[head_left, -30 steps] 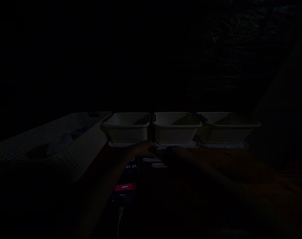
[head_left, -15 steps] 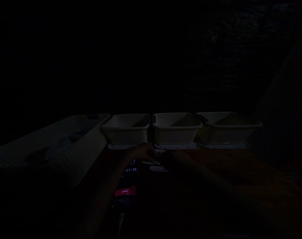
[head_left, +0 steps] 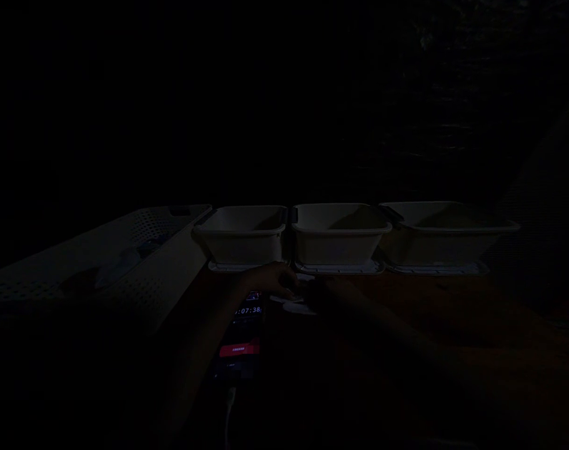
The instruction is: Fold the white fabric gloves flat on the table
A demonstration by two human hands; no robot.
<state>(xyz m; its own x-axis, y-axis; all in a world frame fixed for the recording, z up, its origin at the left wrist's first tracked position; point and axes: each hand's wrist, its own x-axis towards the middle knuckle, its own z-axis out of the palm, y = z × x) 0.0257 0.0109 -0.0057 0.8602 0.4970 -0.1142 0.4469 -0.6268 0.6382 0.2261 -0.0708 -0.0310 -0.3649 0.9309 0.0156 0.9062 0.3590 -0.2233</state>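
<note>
One wooden table [head_left: 457, 312], mostly lost in dark. One basket [head_left: 183, 265] on my left, cut off at frame edge; contents too dark to name. Three tubs [head_left: 340, 247] in row ahead, insides shadowed. My two hands close together: left hand [head_left: 272, 278] curled, right hand [head_left: 331, 292] nearly black; can't tell if either grips anything. One phone [head_left: 240, 331], lit, top partly behind my left wrist. At least two white pieces [head_left: 298, 309] on table right by my fingers, partly covered, exact count unclear. One cable [head_left: 228, 415], end cut off.
</note>
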